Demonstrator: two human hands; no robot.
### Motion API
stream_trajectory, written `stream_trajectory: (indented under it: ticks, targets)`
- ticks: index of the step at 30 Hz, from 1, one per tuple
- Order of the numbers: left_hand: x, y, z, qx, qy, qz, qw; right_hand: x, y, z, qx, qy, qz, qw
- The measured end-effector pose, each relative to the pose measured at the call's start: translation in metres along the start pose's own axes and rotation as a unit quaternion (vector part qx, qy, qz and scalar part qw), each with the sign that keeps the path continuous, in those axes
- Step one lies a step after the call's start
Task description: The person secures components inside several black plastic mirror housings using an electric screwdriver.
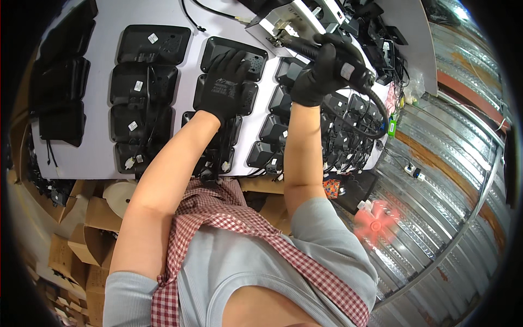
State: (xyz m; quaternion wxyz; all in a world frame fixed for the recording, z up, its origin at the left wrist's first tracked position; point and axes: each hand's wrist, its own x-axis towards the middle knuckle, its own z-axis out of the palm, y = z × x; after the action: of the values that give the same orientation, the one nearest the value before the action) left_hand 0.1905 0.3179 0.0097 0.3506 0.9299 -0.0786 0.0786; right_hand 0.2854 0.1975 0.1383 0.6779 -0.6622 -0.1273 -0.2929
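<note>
My right hand [322,73], in a black glove, is wrapped round a black electric screwdriver [351,70] with a thick cable curving down from its back end. The screwdriver lies nearly level, its tip at the front of a silver metal box [291,20], which looks like a screw feeder. My left hand [224,84], gloved in black too, lies with its fingers stretched over a black plastic housing [256,59]. Its palm covers part of another black housing [249,99] just nearer to me. More housings with cables lie below my left wrist.
Black housings [143,84] with white labels lie in columns on the white table [98,158]. Dark panels [62,82] stack at the far left. Smaller black units [272,128] crowd the right side. Cardboard boxes [87,240] stand below; a pink fan [376,223] is at the lower right.
</note>
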Motion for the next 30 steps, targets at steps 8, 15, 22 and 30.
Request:
stream_trajectory:
  ticks: [8,15,22,30]
  targets:
    - [-0.016,0.005,-0.012,-0.049,0.034,0.008,0.998,-0.041,-0.029,0.012,0.09,-0.058,0.086,0.99]
    - [-0.046,0.011,-0.016,-0.061,0.029,0.0,0.998,-0.098,-0.034,0.04,0.108,-0.154,0.194,0.963]
    - [-0.036,0.005,-0.01,-0.23,0.019,-0.045,0.972,-0.112,-0.022,0.048,0.158,-0.117,0.22,0.956]
    - [-0.032,0.005,-0.006,-0.343,0.066,-0.072,0.934,-0.125,-0.004,0.038,0.052,-0.195,0.222,0.954]
